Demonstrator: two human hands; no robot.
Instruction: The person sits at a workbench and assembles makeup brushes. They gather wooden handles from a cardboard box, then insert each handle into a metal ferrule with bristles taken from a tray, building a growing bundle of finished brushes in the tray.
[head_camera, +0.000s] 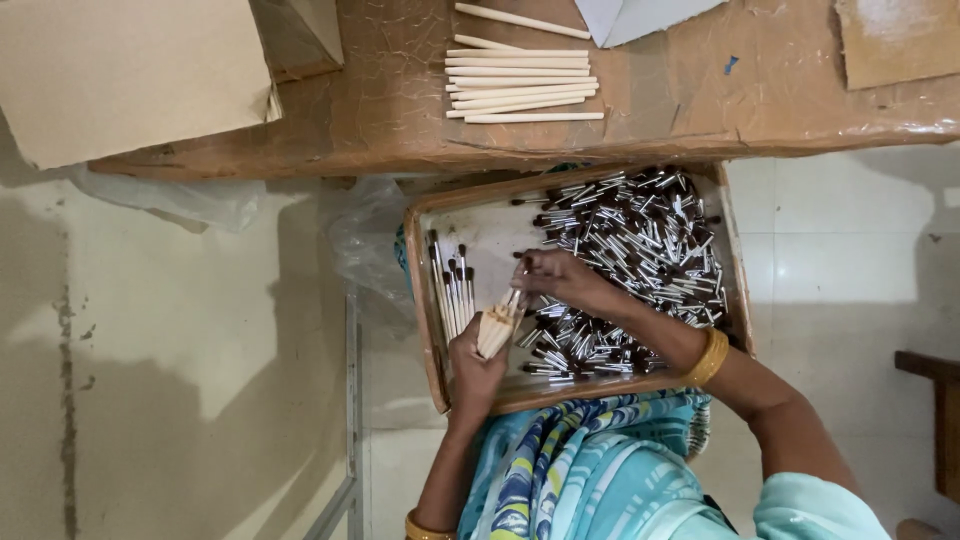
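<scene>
Over a lap tray (425, 300) of brush heads (640, 260), the left hand (475, 370) clasps a bundle of wooden sticks (496, 328); the right hand (560, 280) pinches one brush (522, 268) at its tip. A loosened clasp could scatter the bundle.

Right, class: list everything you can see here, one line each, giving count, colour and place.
Tray: one, brown, on the lap.
Brush heads: many, silver with dark tips, piled in tray.
Finished brushes: several, pale handles, tray's left end.
Wooden sticks: about ten, cream, on the table.
Cardboard sheet: one, beige, table's left.
Plastic bag: clear, beside tray.
Left hand: holds a stick bundle.
Right hand: pinches a brush head.
</scene>
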